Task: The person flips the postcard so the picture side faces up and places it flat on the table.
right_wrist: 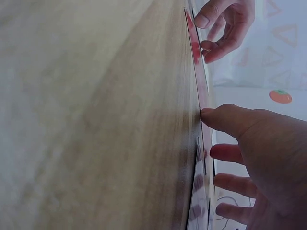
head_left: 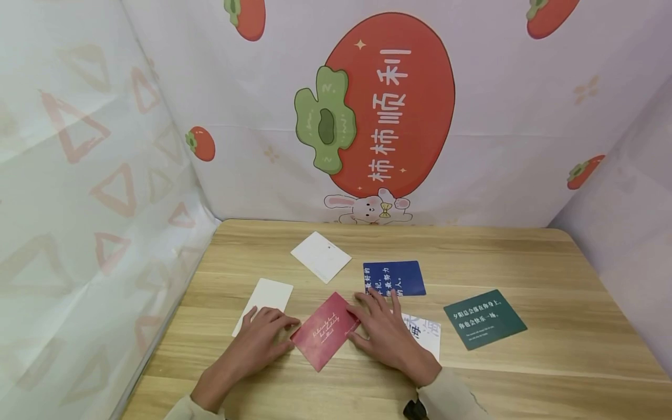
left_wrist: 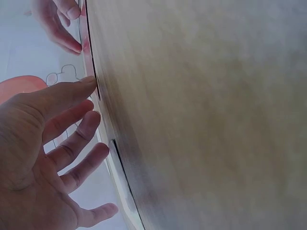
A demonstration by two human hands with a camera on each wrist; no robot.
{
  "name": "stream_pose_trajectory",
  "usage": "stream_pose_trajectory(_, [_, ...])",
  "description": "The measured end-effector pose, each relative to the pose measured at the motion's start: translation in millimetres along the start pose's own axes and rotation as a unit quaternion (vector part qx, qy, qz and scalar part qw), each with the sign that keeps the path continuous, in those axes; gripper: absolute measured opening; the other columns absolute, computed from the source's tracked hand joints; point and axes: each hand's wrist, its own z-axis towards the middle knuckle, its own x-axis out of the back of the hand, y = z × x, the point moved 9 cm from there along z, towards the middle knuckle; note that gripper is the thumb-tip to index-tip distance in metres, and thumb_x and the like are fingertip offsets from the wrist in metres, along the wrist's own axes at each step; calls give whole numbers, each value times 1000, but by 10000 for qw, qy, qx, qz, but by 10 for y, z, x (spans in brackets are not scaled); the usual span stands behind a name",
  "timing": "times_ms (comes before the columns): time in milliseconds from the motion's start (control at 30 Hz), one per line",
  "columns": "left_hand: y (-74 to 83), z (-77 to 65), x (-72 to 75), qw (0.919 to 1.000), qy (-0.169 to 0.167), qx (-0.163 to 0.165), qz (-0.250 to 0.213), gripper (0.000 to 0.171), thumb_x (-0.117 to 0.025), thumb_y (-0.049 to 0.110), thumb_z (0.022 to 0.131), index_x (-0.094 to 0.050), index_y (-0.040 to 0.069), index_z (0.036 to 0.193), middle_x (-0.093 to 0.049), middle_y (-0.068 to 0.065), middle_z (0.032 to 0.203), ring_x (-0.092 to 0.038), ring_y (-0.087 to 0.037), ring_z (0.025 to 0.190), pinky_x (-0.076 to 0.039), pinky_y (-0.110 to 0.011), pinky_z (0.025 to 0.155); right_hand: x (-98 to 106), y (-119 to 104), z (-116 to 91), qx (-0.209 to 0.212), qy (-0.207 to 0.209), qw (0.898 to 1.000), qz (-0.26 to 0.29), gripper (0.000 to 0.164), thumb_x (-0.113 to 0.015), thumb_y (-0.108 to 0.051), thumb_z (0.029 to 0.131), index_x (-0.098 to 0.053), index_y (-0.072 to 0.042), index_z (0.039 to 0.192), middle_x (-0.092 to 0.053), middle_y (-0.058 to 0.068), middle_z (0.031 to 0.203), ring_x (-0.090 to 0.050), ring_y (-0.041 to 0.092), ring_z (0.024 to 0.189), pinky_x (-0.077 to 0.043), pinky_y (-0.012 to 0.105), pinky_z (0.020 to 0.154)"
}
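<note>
A red postcard (head_left: 325, 335) with pale script lies at an angle on the table between both hands. My left hand (head_left: 263, 333) is at its left corner, with thumb and index fingertips right at the edge and the other fingers spread, as the left wrist view shows. At the right corner, my right hand (head_left: 385, 332) touches the card with loosely extended fingers; its thumb (right_wrist: 218, 117) meets the card's near edge. Under the left hand lies a plain white card (head_left: 270, 297), partly hidden. A white card with blue lettering (head_left: 427, 335) is partly covered by the right hand.
A blue card (head_left: 406, 277) with white writing lies beyond the right hand's fingertips. Farther back is another white card (head_left: 320, 256). To the right sits a dark green card (head_left: 485, 321). The wooden table (head_left: 551, 268) ends against printed cloth walls (head_left: 252, 175) at the back and sides.
</note>
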Motion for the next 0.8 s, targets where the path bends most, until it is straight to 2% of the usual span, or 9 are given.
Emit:
stream_pose_trajectory(400, [-55,-50,71,9998,79,133,-154,38,-90,23,89,-77,24,125,-73,10,111,-62,-21,123,-36,-76,118,87,-39,78,224,88,9996,-143,52,-77,-43,100,-69,-20,146,-59,12,157,-47,45,153,-20,82,124])
stream_pose_trajectory(633, [-162,-111,136,9989,254,344,-166,40,-92,22,86,-78,24,124,-75,8,114,-64,-23,124,-37,-76,117,118,-86,197,452,169,9987,-160,49,-77,-40,101,-70,-19,144,-62,9,154,-50,43,152,-22,82,124])
stream_pose_trajectory(800, [-272,-170,175,9980,288,570,-10,40,-94,22,83,-79,24,120,-75,6,113,-66,-28,121,-39,-77,114,103,-143,312,590,128,9982,-60,47,-76,-40,102,-70,-19,144,-64,7,151,-50,40,152,-19,81,126])
